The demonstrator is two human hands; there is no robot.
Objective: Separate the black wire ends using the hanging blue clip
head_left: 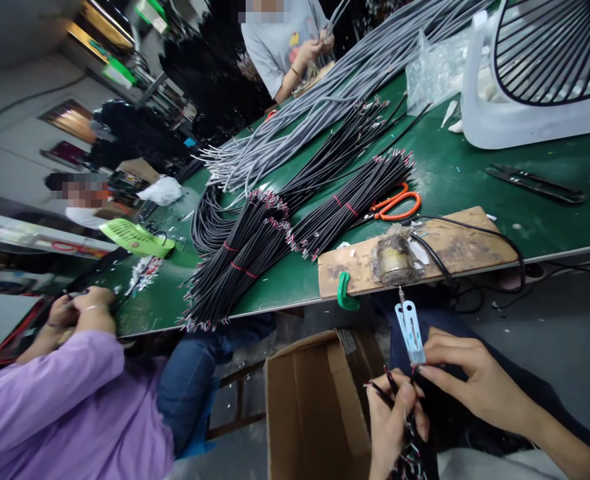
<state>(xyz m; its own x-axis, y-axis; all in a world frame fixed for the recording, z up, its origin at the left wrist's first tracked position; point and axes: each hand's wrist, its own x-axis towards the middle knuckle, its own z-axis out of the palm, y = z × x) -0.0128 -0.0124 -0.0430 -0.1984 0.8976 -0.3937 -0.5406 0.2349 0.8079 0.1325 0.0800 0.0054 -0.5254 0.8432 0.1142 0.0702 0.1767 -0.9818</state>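
My left hand (397,417) is closed around a bunch of thin black cables (412,443) with stripped red and white wire ends. One cable stands up from the bunch toward a light blue plastic clip (411,333), shaped like a clothes peg. My right hand (467,373) pinches with thumb and forefinger at that cable's end, just at the clip's lower edge. Its exact grip is partly hidden. Above the clip, a thin metal tip points down from a round brass-coloured piece (395,259) fixed on a wooden board (465,247).
Bundles of black cables (245,267) and long grey cables (295,143) lie on the green table (455,173). Orange-handled scissors (399,202), black snips (535,183) and a white fan (485,120) are nearby. Below stands a cardboard box (315,407). Co-workers sit left and opposite.
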